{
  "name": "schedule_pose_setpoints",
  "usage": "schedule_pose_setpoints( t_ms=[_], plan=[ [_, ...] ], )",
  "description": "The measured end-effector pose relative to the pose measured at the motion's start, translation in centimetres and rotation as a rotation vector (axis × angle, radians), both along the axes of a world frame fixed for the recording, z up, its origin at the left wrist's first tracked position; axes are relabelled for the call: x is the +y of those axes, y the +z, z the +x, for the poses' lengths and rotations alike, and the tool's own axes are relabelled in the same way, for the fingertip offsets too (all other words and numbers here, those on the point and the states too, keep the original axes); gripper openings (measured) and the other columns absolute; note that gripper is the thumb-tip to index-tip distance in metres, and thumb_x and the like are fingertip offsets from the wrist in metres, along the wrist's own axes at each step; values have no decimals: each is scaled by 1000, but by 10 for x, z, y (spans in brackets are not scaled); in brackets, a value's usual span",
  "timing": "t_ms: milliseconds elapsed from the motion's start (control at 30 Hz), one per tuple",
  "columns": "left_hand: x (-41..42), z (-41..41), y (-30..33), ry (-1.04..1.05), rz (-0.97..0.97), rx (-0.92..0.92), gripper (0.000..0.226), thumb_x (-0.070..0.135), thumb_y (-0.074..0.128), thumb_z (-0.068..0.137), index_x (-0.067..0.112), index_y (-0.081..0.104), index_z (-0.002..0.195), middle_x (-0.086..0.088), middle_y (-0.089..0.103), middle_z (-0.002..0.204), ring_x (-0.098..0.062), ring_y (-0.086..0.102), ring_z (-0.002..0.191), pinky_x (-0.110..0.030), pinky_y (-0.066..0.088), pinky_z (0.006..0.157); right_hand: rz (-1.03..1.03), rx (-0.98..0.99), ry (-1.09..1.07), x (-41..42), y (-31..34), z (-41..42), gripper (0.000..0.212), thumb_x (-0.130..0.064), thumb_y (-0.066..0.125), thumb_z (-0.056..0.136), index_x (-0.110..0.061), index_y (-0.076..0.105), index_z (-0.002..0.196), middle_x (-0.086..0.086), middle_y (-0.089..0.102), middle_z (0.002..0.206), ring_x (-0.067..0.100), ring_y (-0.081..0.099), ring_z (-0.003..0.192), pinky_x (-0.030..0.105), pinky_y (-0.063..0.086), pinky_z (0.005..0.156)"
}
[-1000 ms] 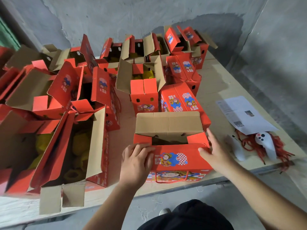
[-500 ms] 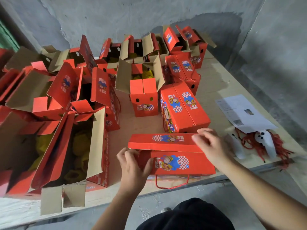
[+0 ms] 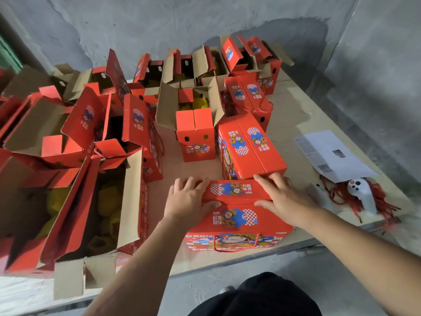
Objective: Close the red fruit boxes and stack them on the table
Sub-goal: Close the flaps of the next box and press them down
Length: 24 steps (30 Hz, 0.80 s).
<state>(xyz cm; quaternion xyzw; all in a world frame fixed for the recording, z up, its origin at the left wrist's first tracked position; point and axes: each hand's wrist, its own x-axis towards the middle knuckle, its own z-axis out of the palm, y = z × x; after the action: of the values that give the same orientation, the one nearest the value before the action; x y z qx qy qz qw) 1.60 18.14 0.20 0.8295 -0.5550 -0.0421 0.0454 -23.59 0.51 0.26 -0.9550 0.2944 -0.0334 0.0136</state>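
Box point(image 3: 239, 215), red and printed with a cartoon figure, is set at the near edge of the table point(image 3: 303, 115), directly in front of the person. Its two top flaps are folded down; the far flap point(image 3: 234, 190) is pressed flat by both hands. The left hand point(image 3: 190, 198) is laid on the flap's left end, fingers spread and nearly straight, with the thumb hooked over the flap's near edge. The right hand point(image 3: 279, 197) is laid on the right end in the same way, fingers extended toward the far side and the thumb pointed inward along the seam. The hands are kept apart, one at each end of the lid, and nothing is gripped by either. A red cord handle point(image 3: 237, 244) is seen hanging on the box's near face.

Just behind it, touching or nearly so, a closed box point(image 3: 252, 147) is set lengthwise. Another closed box point(image 3: 247, 94) is placed farther back. An open box point(image 3: 196, 131) with raised flaps is found left of these, with yellow contents visible inside. More open boxes point(image 3: 91, 133) are crowded over the left half of the table. At the right, a sheet of paper point(image 3: 330, 153) is laid flat, and a white controller point(image 3: 362, 195) is rested on a heap of red cords point(image 3: 385, 206) near the table's edge.
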Motion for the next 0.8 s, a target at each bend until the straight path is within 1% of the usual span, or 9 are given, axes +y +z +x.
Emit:
schedule_pose_setpoints(
  t_ms=[100,200,300,400,467,533,633,733,800],
  plan=[
    [0,-4,-10,-4,15,-81,99,95,11,81,40,11,163,1,36,150,-30,30,131,-48,30,113,61,238,-55,3,-11,3,90,-82,14,86,-40,-15,160,6,23,148,29,38,131,42,41,106],
    [0,-7,-18,12,-4,-30,102,97,14,80,38,5,163,0,30,156,-31,22,142,-53,20,122,242,253,-94,0,-10,7,90,-84,27,91,-49,-30,151,0,6,156,31,20,142,49,25,119],
    [7,-9,-18,-8,-77,-4,98,90,26,86,32,13,163,0,31,159,-29,22,147,-52,14,126,297,132,-115,5,-8,3,93,-85,36,87,-50,-16,156,-2,10,158,29,21,142,47,29,116],
    [17,-16,-14,67,-334,183,81,74,43,94,27,32,159,0,33,156,-25,27,145,-46,17,122,215,-148,-183,22,-6,-6,91,-76,51,88,-34,19,163,6,23,158,31,30,139,48,33,114],
    [25,-28,-14,124,-534,220,65,60,50,98,26,42,152,0,37,149,-25,35,140,-41,21,117,67,-356,-176,37,-4,-7,75,-66,57,91,-24,44,152,8,38,148,33,41,128,50,38,105],
    [31,-40,-17,111,-597,143,59,61,47,100,24,46,147,-2,42,144,-29,41,135,-41,23,115,2,-480,-50,52,-1,-4,54,-59,59,91,-23,59,131,2,50,128,29,51,111,48,44,94],
    [34,-51,-25,93,-538,29,70,69,48,97,18,48,144,-9,42,145,-36,37,137,-48,18,121,101,-370,64,75,-3,-4,50,-63,58,91,-23,63,121,-6,57,116,24,56,101,45,49,88],
    [32,-52,-25,93,-550,-24,74,69,55,93,16,48,144,-14,39,150,-37,29,145,-47,6,127,40,-193,34,88,-17,-11,80,-76,52,89,-20,53,145,-1,51,142,28,52,128,44,46,107],
    [32,-52,-24,40,-526,-26,73,68,58,93,18,48,145,-12,40,153,-35,31,148,-48,5,129,38,-143,20,89,-23,-13,101,-81,52,84,-16,35,159,4,36,163,30,33,151,45,29,122]
  ],
)
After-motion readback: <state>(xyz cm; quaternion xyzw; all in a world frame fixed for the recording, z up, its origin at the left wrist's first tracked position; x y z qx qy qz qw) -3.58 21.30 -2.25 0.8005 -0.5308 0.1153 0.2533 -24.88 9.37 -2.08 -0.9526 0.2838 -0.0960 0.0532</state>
